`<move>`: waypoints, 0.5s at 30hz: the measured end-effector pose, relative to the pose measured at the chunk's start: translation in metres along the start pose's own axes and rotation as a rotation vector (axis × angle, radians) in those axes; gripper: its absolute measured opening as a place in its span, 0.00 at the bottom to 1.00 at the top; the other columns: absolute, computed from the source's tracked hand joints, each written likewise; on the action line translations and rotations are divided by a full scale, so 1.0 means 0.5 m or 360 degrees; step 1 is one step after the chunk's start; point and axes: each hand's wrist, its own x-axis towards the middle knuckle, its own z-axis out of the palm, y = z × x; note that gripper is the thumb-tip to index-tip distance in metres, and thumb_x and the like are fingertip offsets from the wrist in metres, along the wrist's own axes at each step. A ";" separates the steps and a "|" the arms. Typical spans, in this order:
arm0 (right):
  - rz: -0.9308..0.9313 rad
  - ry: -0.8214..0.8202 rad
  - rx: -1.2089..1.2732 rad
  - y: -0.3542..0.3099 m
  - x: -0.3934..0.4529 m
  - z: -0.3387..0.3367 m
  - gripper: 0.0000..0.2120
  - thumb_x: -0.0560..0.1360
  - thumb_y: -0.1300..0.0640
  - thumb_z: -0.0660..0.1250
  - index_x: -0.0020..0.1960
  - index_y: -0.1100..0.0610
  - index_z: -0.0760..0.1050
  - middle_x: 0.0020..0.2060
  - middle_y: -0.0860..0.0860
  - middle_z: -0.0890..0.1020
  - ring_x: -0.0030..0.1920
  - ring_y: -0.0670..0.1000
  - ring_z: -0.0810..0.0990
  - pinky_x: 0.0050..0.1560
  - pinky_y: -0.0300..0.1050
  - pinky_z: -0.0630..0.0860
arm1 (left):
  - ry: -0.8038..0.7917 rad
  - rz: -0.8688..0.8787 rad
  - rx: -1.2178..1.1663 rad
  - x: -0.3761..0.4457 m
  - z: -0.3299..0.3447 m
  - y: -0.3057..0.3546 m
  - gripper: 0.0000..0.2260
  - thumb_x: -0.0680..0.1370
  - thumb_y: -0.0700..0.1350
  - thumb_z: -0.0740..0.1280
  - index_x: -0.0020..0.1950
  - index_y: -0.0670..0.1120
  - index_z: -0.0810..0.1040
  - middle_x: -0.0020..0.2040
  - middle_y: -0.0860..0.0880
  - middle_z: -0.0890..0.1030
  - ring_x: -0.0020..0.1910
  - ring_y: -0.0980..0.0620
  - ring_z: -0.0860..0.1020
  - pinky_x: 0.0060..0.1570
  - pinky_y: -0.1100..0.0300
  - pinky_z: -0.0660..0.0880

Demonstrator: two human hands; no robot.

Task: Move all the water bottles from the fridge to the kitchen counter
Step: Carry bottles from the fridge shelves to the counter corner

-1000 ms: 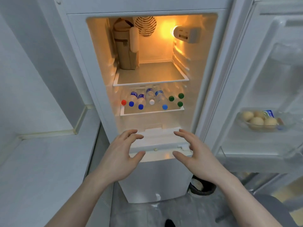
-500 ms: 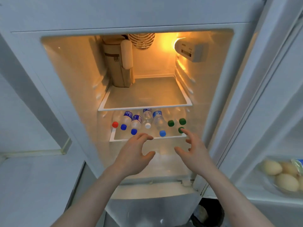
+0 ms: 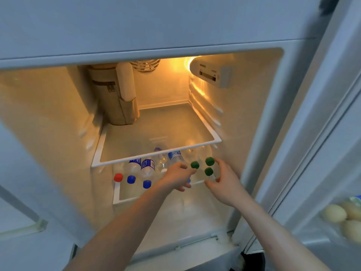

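Several clear water bottles lie on the fridge's lower shelf (image 3: 116,194), caps towards me: one red cap (image 3: 118,177), blue caps (image 3: 131,179), and three green caps (image 3: 208,171) on the right. My left hand (image 3: 175,178) curls over a blue-capped bottle in the middle, thumb underneath, so only a sliver of its cap shows. My right hand (image 3: 226,184) is cupped at the green-capped bottles. Its forefinger is beside the upper cap and its thumb below the lower one, with a gap left around them.
The glass upper shelf (image 3: 156,154) hangs just above the bottles and carries a beige zipped bag (image 3: 115,102) at its back left. The open fridge door on the right holds eggs (image 3: 334,214). A pale counter surface (image 3: 17,218) lies low on the left.
I have come closer to the fridge. Both hands moved forward from below the shelf edge onto the bottles, the left over a blue-capped one and the right to the green caps.
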 end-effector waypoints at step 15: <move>0.0280 -0.0109 0.0372 0.000 0.084 0.017 0.15 0.80 0.60 0.65 0.61 0.43 0.70 0.52 0.41 0.79 0.52 0.56 0.86 0.52 0.57 0.83 | -0.0123 -0.0253 -0.0823 0.095 0.023 0.024 0.18 0.82 0.48 0.68 0.69 0.42 0.70 0.62 0.41 0.79 0.37 0.45 0.87 0.31 0.59 0.81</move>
